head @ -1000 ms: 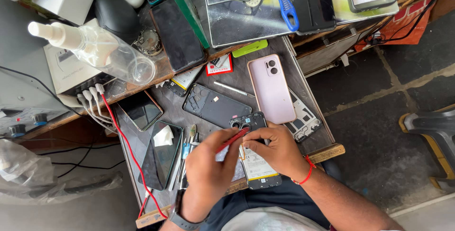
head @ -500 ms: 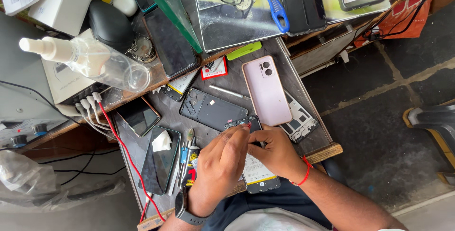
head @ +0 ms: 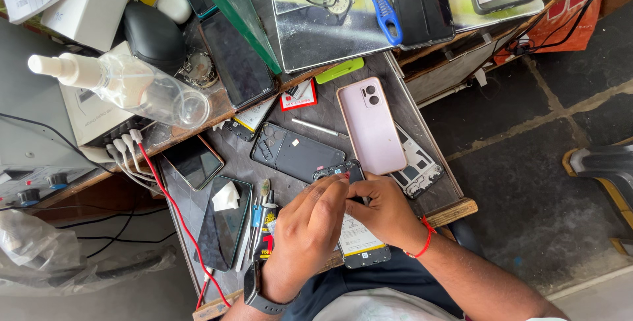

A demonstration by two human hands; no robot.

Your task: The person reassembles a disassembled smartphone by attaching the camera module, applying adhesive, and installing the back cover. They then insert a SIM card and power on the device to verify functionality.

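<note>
From my remote seat I see both hands meeting low in the centre of the frame over an opened phone (head: 359,235) lying on the dark work mat (head: 422,133). The left hand (head: 306,229) has its fingers pinched together on a thin tool with a red tip, its point set at the phone's upper end. The right hand (head: 386,212) lies curled over the phone's right edge, fingers pressed down to steady it; whether it truly grips or only presses I cannot tell.

My judgement is that the job sits mid-way: the phone is already stripped of its back, and the work at the top end is not finished. The pink back cover (head: 370,126) lies face-up just above the hands, a dark inner plate (head: 297,153) to its left, and a bare frame piece (head: 419,169) partly tucked under the cover's right side (all apart from the phone, so reassembly remains).

The phone itself shows a pale panel, probably the battery, with a dark lower strip, and its lower end overhangs the mat's near edge.
</note>
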